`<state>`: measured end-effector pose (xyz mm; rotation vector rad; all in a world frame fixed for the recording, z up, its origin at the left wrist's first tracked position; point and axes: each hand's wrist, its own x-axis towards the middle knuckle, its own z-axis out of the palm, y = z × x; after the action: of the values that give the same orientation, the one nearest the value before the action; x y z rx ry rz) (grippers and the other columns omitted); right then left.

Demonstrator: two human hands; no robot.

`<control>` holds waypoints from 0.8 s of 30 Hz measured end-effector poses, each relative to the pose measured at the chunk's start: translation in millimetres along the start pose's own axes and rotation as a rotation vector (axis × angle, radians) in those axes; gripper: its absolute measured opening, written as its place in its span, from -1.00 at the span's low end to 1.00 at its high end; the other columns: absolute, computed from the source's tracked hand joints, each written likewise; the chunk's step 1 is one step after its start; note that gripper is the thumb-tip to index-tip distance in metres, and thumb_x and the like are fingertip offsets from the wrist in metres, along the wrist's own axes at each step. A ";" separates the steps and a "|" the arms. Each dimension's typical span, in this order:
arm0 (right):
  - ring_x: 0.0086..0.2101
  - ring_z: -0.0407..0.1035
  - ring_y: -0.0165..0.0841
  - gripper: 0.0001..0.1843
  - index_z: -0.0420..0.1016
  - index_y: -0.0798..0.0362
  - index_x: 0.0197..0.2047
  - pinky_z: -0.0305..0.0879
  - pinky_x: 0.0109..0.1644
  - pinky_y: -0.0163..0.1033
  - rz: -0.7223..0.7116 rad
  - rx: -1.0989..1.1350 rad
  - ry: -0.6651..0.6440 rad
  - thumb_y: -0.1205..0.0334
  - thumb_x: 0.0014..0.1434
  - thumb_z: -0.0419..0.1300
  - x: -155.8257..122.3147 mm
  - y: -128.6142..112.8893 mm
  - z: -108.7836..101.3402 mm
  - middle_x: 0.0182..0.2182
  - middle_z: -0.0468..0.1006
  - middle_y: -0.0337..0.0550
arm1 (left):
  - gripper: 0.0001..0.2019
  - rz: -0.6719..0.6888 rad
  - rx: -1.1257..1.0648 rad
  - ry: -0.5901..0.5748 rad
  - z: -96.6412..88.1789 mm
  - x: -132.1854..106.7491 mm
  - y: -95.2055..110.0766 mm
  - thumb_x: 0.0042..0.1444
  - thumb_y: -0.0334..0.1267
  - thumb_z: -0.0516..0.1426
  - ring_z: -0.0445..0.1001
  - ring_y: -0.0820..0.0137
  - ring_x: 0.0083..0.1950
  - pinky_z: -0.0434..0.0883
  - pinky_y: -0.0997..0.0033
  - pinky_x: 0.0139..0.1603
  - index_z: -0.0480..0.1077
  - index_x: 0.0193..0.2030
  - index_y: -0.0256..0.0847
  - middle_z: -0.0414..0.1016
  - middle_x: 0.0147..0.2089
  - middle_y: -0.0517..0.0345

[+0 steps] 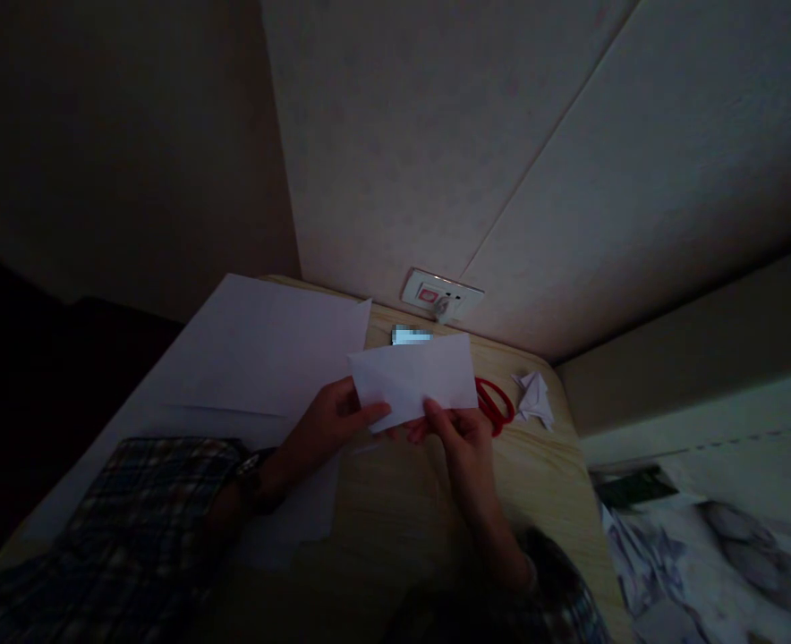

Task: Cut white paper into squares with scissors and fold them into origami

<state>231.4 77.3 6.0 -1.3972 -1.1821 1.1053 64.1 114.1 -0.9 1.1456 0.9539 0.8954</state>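
Observation:
A white sheet of paper (415, 376), roughly rectangular, is held up above the wooden table between both hands. My left hand (332, 420) grips its lower left corner, thumb on the near face and fingers behind. At the lower edge, right of the middle, my right hand (459, 438) pinches it with the thumb in front; its other fingers are partly hidden behind the paper. Red-handled scissors (495, 407) lie just beyond my right hand, their blades out of sight. Farther right rests a small folded paper shape (534, 400).
Large white sheets (267, 349) cover the left of the wooden table (395, 528). A lit screen (410, 335) shows behind the held paper. A wall socket (441, 293) with a plug is at the back. Patterned fabric (691, 555) lies lower, at right.

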 end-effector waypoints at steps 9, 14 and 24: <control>-0.52 0.47 -0.21 -0.57 0.45 0.02 -0.69 0.43 -0.17 -0.03 0.018 0.053 0.087 0.02 0.13 0.16 1.4 8.1 -0.8 -0.66 0.56 -0.12 | -0.78 0.007 0.017 -0.008 -4.3 3.1 0.8 -0.05 -0.19 0.24 0.50 0.38 -0.56 0.41 0.46 -0.51 0.40 -0.31 -0.27 0.51 -0.58 0.25; -0.46 0.51 -0.19 -0.63 0.49 0.02 -0.64 0.41 -0.14 -0.01 0.009 0.059 0.170 0.08 0.13 0.18 1.9 12.1 -3.2 -0.59 0.61 -0.10 | -0.72 0.001 -0.016 -0.039 -5.6 4.9 0.3 -0.05 -0.24 0.25 0.60 0.31 -0.42 0.49 0.40 -0.37 0.39 -0.19 -0.28 0.61 -0.49 0.16; -0.47 0.49 -0.22 -0.64 0.52 0.03 -0.60 0.38 -0.17 -0.06 0.000 0.014 0.200 0.07 0.15 0.19 2.3 18.3 -8.8 -0.58 0.62 -0.13 | -0.68 -0.032 -0.137 -0.022 -7.3 6.5 -1.2 -0.07 -0.30 0.24 0.65 0.25 -0.34 0.57 0.33 -0.25 0.28 -0.17 -0.24 0.59 -0.47 0.27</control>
<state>242.6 77.3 -11.2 -1.4597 -1.0290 0.9480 59.6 122.2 -4.1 1.0192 0.8769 0.9066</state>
